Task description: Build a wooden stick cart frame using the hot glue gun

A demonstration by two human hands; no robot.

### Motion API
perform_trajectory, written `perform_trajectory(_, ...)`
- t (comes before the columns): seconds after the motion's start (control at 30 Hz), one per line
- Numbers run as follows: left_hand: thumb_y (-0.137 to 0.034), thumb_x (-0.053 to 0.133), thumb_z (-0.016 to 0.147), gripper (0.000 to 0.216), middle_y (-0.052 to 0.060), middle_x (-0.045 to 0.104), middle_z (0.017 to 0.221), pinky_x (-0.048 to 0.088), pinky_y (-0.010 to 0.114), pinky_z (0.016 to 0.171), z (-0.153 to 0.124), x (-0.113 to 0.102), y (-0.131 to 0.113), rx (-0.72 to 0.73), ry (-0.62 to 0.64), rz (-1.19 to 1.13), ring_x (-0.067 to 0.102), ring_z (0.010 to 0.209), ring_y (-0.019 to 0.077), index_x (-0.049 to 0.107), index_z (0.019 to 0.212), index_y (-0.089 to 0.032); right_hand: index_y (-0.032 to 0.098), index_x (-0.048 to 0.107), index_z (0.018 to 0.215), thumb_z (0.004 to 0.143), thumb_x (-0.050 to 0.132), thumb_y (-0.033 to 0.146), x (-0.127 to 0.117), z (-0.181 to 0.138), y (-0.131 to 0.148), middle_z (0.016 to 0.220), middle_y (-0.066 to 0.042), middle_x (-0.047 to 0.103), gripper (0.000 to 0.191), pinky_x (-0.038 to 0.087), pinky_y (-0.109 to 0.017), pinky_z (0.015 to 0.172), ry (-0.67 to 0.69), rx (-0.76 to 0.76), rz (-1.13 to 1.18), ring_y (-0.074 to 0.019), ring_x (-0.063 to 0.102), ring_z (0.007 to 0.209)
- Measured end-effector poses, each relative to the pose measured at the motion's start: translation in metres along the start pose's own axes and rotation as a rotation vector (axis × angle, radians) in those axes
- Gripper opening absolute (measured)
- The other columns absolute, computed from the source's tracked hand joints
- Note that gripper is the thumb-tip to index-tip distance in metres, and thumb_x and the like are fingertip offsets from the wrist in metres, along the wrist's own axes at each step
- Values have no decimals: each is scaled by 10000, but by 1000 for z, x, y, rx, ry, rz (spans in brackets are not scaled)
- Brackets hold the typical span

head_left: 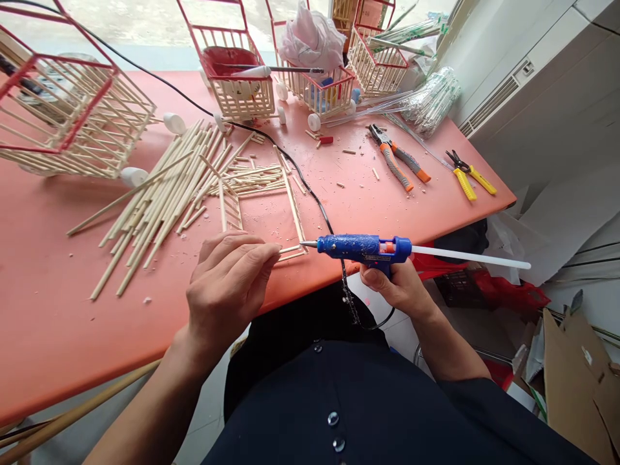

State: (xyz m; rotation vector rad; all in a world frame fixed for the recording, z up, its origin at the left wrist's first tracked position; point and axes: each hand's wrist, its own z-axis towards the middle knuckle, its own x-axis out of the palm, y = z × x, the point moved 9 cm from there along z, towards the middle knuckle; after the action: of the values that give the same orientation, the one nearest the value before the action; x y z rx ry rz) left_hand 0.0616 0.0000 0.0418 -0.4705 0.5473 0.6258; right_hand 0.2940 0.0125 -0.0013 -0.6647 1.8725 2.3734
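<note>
A short wooden stick (289,248) is pinched between the closed fingertips of the left hand (227,284), at the near edge of the orange table (48,310) and by the near end of a flat stick frame (293,206). A blue glue gun (363,248) is clasped tightly in the right hand (400,287), with its nozzle held just right of the stick's tip. A pile of loose sticks (159,194) is spread farther left, and orange-handled pliers (397,161) are laid far right.

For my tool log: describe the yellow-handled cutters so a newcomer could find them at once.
Start at the pink table and go to its right corner. The yellow-handled cutters lie there, nearest the edge. Unlike the larger orange-and-grey pliers to their left, they are smaller, with plain yellow handles.
</note>
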Motion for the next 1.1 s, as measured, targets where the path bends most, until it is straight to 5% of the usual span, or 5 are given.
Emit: perform_trajectory(1.1, -92, 711, 945, 217, 14, 747, 867, 552, 370, 880, -1, -1, 1, -15, -7, 12, 735, 869, 215, 681, 1090, -251, 179, 704, 884, 1007, 657, 575, 6, -4, 4, 731, -13, 626, 417, 495, -251, 591, 35, -5, -12, -127, 548, 633)
